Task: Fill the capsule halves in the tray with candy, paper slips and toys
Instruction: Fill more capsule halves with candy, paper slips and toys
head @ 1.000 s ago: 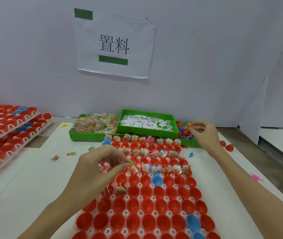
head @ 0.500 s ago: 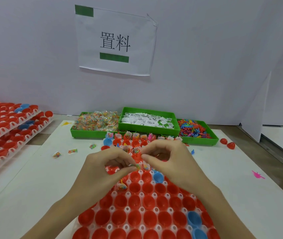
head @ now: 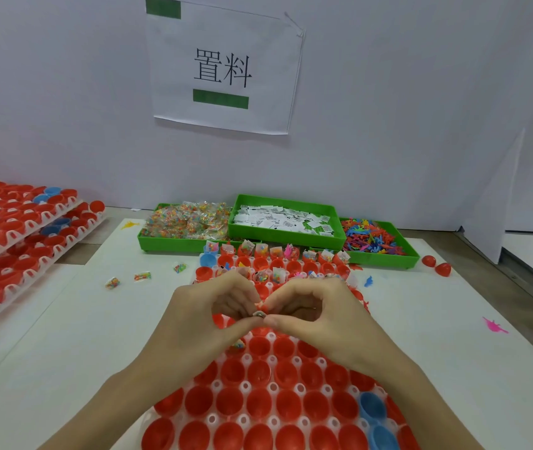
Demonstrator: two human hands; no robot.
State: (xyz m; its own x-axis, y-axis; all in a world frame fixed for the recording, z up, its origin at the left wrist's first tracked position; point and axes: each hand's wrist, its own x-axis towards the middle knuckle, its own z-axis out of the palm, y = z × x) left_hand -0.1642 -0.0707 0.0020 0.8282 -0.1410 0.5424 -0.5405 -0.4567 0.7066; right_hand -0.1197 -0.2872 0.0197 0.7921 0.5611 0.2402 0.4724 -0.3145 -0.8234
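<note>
Both hands (head: 258, 315) now pinch one small item.

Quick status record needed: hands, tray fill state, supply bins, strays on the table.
left hand: pinching a small item over the tray
right hand: pinching the same item
item type: too small to tell
capsule tray: far rows filled, near rows empty
bins: candy, paper slips, toys
strays: three candy packets left of the tray, pink toy right

Your way left over the table (head: 47, 336) lay open; three green bins (head: 286, 237) walled the tray's (head: 271, 389) far edge.
</note>
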